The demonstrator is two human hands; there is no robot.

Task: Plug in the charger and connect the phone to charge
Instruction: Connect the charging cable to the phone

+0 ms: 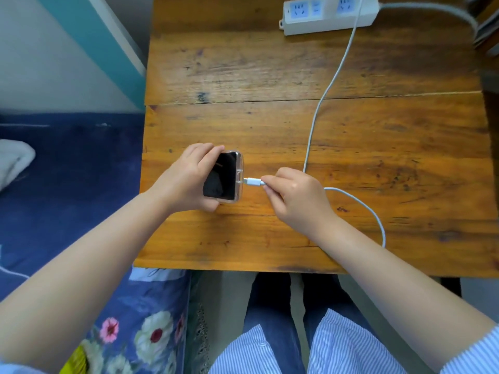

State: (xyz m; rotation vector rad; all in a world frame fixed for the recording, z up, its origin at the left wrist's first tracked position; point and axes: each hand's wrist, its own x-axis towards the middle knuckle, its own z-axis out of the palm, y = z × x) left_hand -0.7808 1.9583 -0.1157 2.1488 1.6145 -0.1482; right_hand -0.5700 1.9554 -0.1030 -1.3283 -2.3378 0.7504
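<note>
A black phone point(223, 176) in a clear case lies screen-up on the wooden table point(270, 76), with my left hand point(186, 179) gripping its left end. My right hand point(295, 197) pinches the white plug point(253, 182) of the charging cable point(332, 79). The plug's tip touches the phone's right end at the port; I cannot tell how deep it sits. From my right hand the cable loops on the table, then runs up to the white power strip point(328, 16) at the far edge. The charger itself is hidden at the top of the frame.
The strip's thick grey cord point(442, 12) leaves to the right. A bed with a blue floral sheet point(67, 184) lies left of the table. My knees sit under the table's near edge point(243, 265).
</note>
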